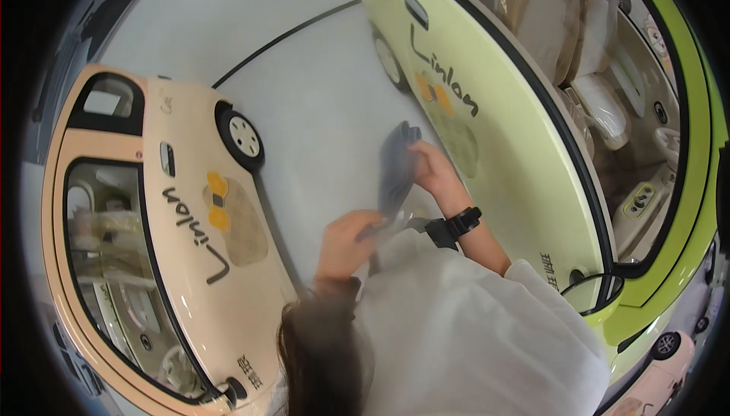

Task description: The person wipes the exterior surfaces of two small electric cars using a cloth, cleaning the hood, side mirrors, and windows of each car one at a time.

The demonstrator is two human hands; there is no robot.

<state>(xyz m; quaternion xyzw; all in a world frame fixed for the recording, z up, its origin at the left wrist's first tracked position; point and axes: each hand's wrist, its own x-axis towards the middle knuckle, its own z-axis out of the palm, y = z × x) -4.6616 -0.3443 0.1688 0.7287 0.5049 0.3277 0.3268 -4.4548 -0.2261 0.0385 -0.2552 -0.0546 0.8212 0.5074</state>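
Note:
A folded grey-blue cloth (396,168) hangs between my two hands, in front of my white shirt. The fingers of my right hand (432,172) pinch its upper right edge; a black band with a black box is on that wrist. Lower and to the left, my left hand (349,243) grips the cloth's bottom end, slightly blurred. A light green car door (502,148) with lettering and a bow decal stands close on the right of my right hand.
On the left stands a cream and peach car (194,313) with similar lettering. A grey floor (308,113) with a dark line lies between the cars. The green car's side mirror (596,296) juts out near my shoulder. A pink car (656,376) is at the lower right.

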